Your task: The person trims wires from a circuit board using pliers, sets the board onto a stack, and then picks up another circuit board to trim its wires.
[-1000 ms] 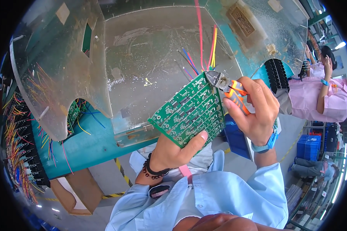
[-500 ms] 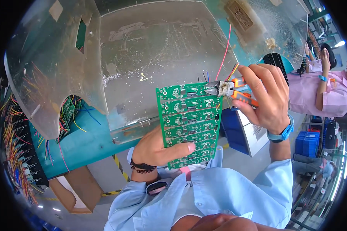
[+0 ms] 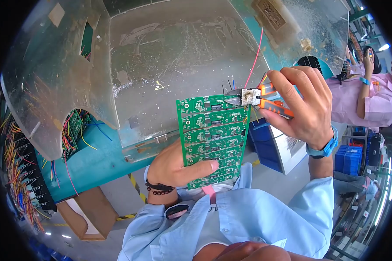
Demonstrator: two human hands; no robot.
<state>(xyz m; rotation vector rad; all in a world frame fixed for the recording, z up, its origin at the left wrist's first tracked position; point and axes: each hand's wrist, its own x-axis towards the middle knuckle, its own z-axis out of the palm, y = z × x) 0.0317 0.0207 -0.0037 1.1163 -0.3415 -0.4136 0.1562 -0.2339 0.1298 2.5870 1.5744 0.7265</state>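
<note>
My left hand (image 3: 178,167) grips a green circuit board panel (image 3: 211,130), thumb across its front and fingers hidden behind. The panel is made up of several strip-shaped boards in rows. Closed round orange-and-grey handles, my right hand (image 3: 302,106) holds a pair of side cutters (image 3: 250,97). Their parted jaws reach over the top right corner of the panel; whether they touch a lead there I cannot tell. Thin dark and blue wires stick up behind the top edge. A long red wire (image 3: 256,58) rises beside the cutters.
A worn clear sheet (image 3: 161,52) with scattered clippings covers the teal bench (image 3: 102,158). At left, a black rack (image 3: 28,174) holds many coloured wires, with more boards beside it. An open cardboard box (image 3: 102,213) and a blue bin (image 3: 265,145) stand below. A person in pink (image 3: 363,100) is at right.
The cutters have shifted slightly left and down along the panel's top edge. My right hand has moved slightly right and down. The left hand keeps its hold.
</note>
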